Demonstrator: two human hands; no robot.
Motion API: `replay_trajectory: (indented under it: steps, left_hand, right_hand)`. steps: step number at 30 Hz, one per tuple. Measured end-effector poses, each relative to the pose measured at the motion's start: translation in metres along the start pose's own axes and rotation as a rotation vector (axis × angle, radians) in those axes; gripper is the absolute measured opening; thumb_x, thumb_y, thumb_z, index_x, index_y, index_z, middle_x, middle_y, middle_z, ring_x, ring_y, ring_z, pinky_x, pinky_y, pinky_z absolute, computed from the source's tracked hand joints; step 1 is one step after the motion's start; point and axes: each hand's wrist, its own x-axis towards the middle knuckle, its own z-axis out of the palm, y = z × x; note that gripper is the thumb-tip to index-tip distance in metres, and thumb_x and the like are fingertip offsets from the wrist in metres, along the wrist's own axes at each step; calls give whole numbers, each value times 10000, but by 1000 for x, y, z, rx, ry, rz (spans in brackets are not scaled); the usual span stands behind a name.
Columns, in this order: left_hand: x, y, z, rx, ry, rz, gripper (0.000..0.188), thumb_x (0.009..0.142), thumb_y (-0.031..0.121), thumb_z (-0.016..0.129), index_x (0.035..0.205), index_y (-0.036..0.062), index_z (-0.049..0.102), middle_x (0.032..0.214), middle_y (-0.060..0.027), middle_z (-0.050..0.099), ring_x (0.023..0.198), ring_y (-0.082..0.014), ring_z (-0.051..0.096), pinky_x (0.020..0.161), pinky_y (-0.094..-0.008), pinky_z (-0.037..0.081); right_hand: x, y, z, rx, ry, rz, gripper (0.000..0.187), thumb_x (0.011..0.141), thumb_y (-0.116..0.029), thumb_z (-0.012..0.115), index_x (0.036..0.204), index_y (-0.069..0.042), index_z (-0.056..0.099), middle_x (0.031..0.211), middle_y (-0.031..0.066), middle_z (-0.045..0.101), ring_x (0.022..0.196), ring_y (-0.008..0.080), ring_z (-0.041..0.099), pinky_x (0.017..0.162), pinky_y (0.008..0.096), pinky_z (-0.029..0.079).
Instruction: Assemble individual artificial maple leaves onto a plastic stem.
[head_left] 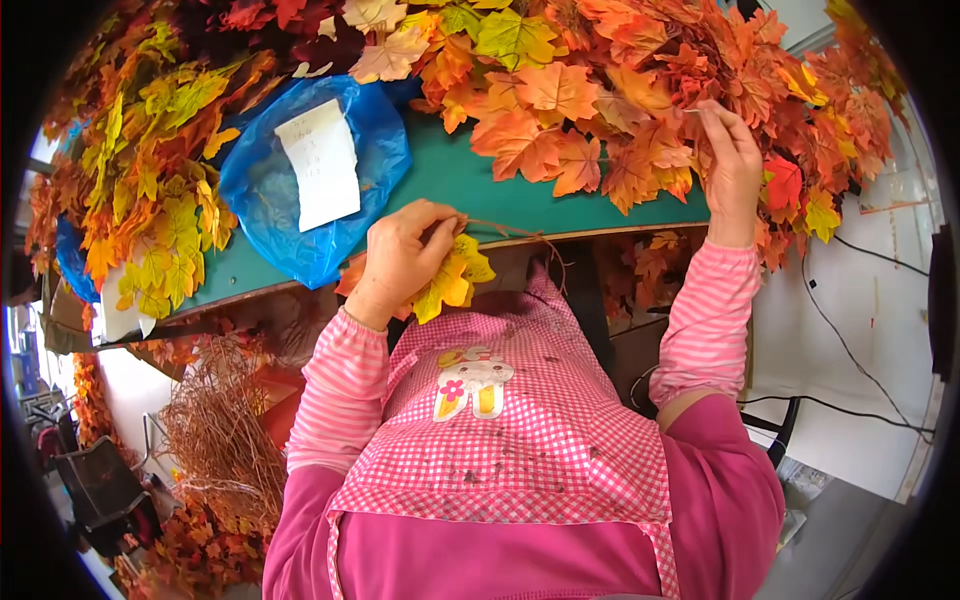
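Note:
My left hand [408,252] is closed on a sprig of artificial maple leaves at the table's front edge. Its yellow leaf [455,280] hangs below my fingers, and a thin brown stem [505,229] runs out to the right and curls down. Farther right, my right hand [732,165] is raised in front of the heap of orange artificial leaves [560,90]. Thumb and forefinger are pinched together there; a thin pale tip shows between them, too small to name.
On the green tabletop [440,170] a blue plastic bag [385,130] lies under a white paper slip [325,175]. Yellow-orange leaves [170,250] are heaped at the left. Bundled brown stems [220,430] stand below left. Black cables [850,340] hang at the right.

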Motion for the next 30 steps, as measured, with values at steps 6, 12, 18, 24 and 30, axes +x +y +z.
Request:
replay_trajectory:
  steps: [6, 12, 18, 24, 30]
  left_hand:
    - [-1, -5, 2, -4, -12, -90, 135, 868, 80, 608, 954, 3, 679, 855, -103, 687, 753, -192, 670, 670, -281, 515]
    - [-5, -9, 6, -71, 53, -139, 142, 877, 89, 621, 961, -15, 668, 859, -98, 697, 792, -164, 692, 688, -257, 532]
    - [-5, -10, 10, -154, 168, -153, 137, 813, 168, 636, 876, 59, 690, 812, -97, 675, 711, -282, 662, 620, -351, 522]
    - [-6, -10, 6, -122, 148, -144, 128, 839, 138, 619, 891, 36, 676, 817, -92, 687, 742, -229, 683, 641, -316, 532]
    - [-5, -8, 4, -109, 122, -147, 127, 859, 109, 612, 917, 9, 666, 813, -92, 702, 771, -179, 707, 660, -280, 548]
  right_hand:
    - [-42, -17, 59, 201, -365, -32, 62, 940, -36, 526, 966, -21, 581, 921, 93, 635, 896, 194, 611, 892, 315, 464]
    - [-86, 7, 132, -215, -825, 151, 96, 948, -60, 534, 1020, -3, 562, 844, 33, 606, 771, 89, 588, 717, 233, 482]
    - [-91, 25, 151, -294, -851, 192, 117, 928, -35, 558, 1012, 32, 605, 942, 53, 581, 820, 147, 673, 724, 230, 504]
    - [-87, 32, 152, -341, -890, 132, 110, 926, -24, 559, 1005, 34, 609, 960, 42, 556, 824, 140, 670, 730, 230, 507]
    - [-86, 32, 152, -347, -913, 149, 108, 927, -23, 556, 1003, 35, 608, 964, 37, 551, 825, 137, 670, 731, 230, 510]
